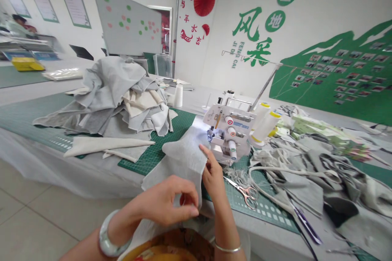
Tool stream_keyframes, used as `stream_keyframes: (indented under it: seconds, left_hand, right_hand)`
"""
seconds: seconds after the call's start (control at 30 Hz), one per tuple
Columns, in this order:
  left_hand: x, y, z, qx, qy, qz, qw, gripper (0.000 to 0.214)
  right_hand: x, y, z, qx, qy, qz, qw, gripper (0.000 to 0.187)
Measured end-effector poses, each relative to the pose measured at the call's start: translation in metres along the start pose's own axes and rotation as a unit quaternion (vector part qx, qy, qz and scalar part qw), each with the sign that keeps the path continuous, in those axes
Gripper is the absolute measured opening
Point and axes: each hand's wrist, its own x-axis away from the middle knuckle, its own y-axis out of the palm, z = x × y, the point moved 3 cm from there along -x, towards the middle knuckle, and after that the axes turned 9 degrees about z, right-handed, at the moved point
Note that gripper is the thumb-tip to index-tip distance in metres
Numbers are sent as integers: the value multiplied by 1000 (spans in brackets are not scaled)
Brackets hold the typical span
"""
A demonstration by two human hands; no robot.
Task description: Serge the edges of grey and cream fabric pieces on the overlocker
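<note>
A piece of pale grey cloth runs from my lap up to the needle of a small white overlock sewing machine. My left hand, with a jade bangle on the wrist, pinches the near edge of this cloth, fingers closed. My right hand holds the cloth's right edge just in front of the machine, forefinger stretched toward the presser foot. The machine's lamp lights the cloth at the needle.
A heap of grey and cream cloth pieces lies on the green cutting mat to the left. Scissors lie right of my right hand. Thread cones and tangled offcuts fill the right. A person stands far left.
</note>
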Motion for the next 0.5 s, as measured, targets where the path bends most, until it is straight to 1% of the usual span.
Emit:
stream_keyframes:
  seconds: [0.07, 0.13, 0.2, 0.23, 0.27, 0.33, 0.37, 0.4, 0.43, 0.5]
  left_hand:
    - [-19, -16, -3, 6, 32, 97, 995, 16]
    - [-40, -33, -12, -14, 72, 188, 979, 18]
    - [-66, -46, -24, -30, 86, 219, 971, 15]
    - [-80, -53, -31, -29, 77, 233, 969, 14]
    - [-95, -59, -38, -18, 51, 252, 966, 14]
    - [-127, -71, -54, 50, -43, 290, 955, 14]
    - [-143, -75, -62, 102, -98, 288, 947, 13]
    - [-160, -75, -69, 159, -154, 262, 939, 17]
    - [-176, -76, -73, 181, -180, 237, 937, 23]
    - [-205, -75, -79, 219, -208, 193, 933, 30]
  right_hand:
    - [1, 0, 0, 15, -10, 3, 1000, 50]
    - [3, 1, 0, 50, -8, 5, 999, 51]
    - [4, 3, -2, 83, -8, 3, 996, 51]
    - [5, 3, -2, 95, -9, 2, 995, 51]
    - [5, 4, -3, 102, -10, 1, 995, 50]
    - [5, 5, -3, 107, -10, 1, 994, 49]
    - [5, 5, -3, 108, -9, 2, 994, 49]
    - [5, 6, -4, 108, -9, 5, 994, 49]
    - [5, 6, -4, 106, -10, 9, 994, 50]
    - [5, 6, -5, 102, -14, 18, 995, 49]
